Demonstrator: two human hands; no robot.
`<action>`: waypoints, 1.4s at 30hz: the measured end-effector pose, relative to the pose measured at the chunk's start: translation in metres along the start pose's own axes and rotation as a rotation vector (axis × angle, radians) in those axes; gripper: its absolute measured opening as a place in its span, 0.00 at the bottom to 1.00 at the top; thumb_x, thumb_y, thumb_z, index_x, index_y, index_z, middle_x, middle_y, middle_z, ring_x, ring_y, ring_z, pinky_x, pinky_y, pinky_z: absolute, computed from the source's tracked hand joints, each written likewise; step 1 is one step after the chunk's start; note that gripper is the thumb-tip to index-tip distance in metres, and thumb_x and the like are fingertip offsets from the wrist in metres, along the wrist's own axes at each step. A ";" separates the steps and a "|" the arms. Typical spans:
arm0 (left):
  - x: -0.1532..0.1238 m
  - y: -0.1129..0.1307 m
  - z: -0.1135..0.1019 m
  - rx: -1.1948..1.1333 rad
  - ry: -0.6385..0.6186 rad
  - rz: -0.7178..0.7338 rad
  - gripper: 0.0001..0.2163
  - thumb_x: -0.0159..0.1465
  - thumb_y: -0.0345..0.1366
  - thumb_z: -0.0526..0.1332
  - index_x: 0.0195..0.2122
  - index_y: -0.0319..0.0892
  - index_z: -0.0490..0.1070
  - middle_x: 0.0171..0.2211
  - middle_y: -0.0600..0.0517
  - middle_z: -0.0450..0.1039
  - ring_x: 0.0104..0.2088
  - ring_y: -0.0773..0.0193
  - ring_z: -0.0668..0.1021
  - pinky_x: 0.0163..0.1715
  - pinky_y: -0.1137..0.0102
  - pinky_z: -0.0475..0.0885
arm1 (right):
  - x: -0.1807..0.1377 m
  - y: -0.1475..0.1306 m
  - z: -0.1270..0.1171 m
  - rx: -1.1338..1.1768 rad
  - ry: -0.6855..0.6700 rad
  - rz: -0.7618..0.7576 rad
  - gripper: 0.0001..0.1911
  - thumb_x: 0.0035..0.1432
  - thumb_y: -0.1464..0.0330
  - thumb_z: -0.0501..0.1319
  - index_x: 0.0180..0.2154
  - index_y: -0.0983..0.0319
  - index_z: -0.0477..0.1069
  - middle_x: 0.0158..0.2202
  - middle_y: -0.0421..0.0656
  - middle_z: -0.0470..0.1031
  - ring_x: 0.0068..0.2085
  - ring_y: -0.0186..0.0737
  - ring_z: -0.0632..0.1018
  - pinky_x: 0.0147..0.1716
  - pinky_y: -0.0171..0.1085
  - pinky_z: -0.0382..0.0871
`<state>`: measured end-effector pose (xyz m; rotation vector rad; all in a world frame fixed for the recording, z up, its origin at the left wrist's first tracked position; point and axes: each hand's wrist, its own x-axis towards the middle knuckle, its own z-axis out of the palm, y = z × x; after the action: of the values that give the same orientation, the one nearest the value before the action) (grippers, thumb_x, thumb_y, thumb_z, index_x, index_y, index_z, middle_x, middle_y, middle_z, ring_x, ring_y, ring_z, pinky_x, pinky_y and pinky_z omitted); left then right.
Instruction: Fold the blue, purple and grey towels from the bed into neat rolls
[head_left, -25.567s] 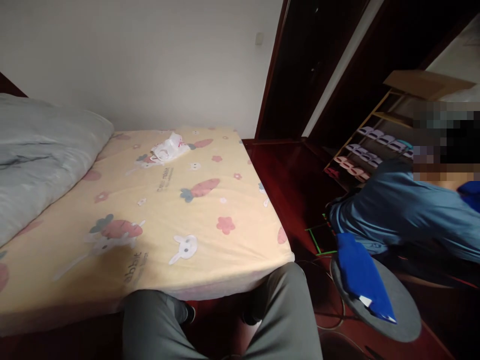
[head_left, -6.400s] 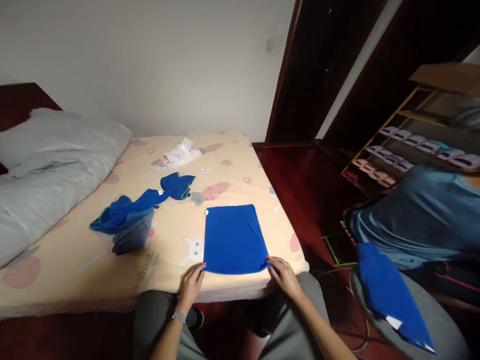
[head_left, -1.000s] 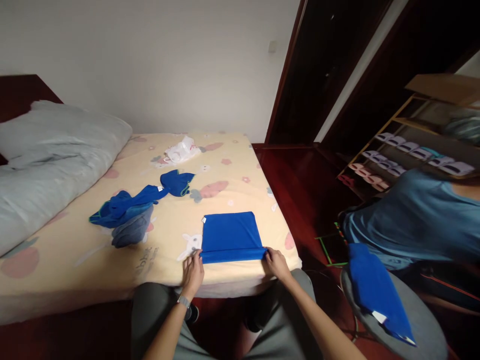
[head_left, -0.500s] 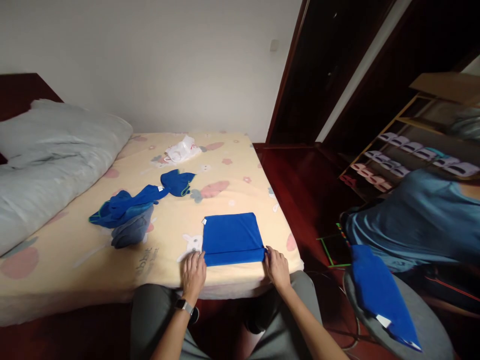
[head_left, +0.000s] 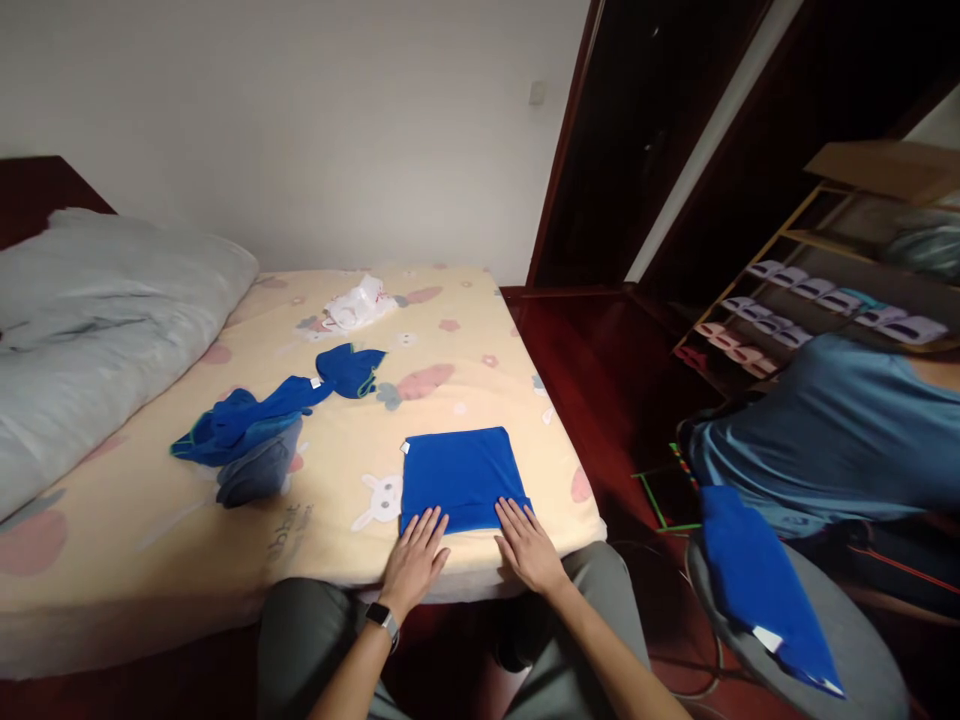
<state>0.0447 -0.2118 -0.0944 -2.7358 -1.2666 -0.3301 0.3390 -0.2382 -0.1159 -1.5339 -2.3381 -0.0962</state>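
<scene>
Soft, even light shows the bed and blue cloth sharply, while the right side sinks into deep shadow and the edges bow outward.

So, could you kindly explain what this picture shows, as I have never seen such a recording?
There is no machine: a camera on a person's head looks down at their bare hands. The left hand and right hand lie flat and open on the near edge of a folded blue cloth on a yellow bed. Nothing is held. Farther back lie a heap of blue and grey cloths, a white bag and a grey pillow. Another person is at the right.
</scene>
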 end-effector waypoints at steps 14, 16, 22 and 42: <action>0.010 0.015 0.005 -0.049 -0.048 0.046 0.31 0.72 0.43 0.46 0.72 0.40 0.37 0.71 0.47 0.50 0.69 0.58 0.57 0.67 0.58 0.55 | 0.029 -0.068 0.013 0.067 -0.016 -0.076 0.35 0.71 0.59 0.49 0.71 0.66 0.39 0.71 0.50 0.49 0.70 0.48 0.55 0.66 0.49 0.54; 0.003 0.004 0.003 -0.067 -0.068 0.048 0.31 0.72 0.45 0.47 0.72 0.41 0.38 0.71 0.48 0.50 0.69 0.59 0.57 0.67 0.59 0.56 | 0.020 -0.050 0.013 0.065 -0.041 -0.089 0.35 0.71 0.60 0.49 0.71 0.65 0.38 0.71 0.50 0.47 0.70 0.48 0.54 0.66 0.49 0.54; -0.014 -0.026 -0.008 -0.130 -0.091 0.029 0.30 0.73 0.45 0.48 0.72 0.45 0.39 0.70 0.49 0.50 0.69 0.58 0.59 0.66 0.58 0.59 | -0.010 0.010 -0.001 0.087 -0.035 0.011 0.35 0.71 0.62 0.50 0.71 0.61 0.37 0.71 0.47 0.48 0.70 0.48 0.55 0.66 0.51 0.56; -0.010 -0.066 0.002 -0.565 0.099 -0.347 0.17 0.70 0.36 0.49 0.58 0.49 0.66 0.52 0.49 0.76 0.52 0.60 0.78 0.53 0.61 0.75 | -0.003 0.051 -0.002 0.364 0.105 0.218 0.22 0.65 0.70 0.52 0.58 0.57 0.70 0.56 0.50 0.73 0.56 0.50 0.74 0.56 0.54 0.71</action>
<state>-0.0113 -0.1763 -0.0985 -2.8485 -1.8561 -0.9783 0.3865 -0.2203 -0.1218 -1.5413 -1.9604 0.2799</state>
